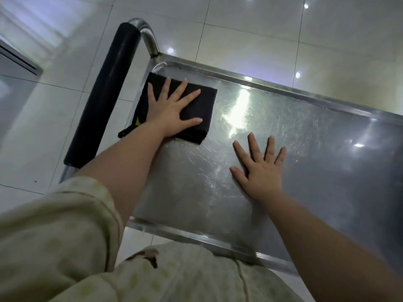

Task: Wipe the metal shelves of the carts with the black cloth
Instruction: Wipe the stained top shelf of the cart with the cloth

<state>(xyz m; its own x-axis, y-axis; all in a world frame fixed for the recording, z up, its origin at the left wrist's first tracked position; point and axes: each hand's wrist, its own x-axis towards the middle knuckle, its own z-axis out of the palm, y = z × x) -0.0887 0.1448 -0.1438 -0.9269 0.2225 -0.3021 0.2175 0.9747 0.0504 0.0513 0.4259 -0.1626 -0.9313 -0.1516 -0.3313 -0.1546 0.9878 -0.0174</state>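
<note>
The cart's top metal shelf (305,136) fills the middle and right of the view, scratched and shiny. A folded black cloth (200,110) lies flat on its far left corner, close to the handle end. My left hand (172,107) presses on the cloth with fingers spread and straight. My right hand (259,168) rests flat on the bare metal to the right of the cloth, fingers spread, holding nothing.
A black padded cart handle (104,92) on a steel tube runs along the shelf's left end. Raised steel rims (283,88) border the shelf. Glossy white floor tiles (261,29) surround the cart. A grey edge of another object (17,59) sits at the far left.
</note>
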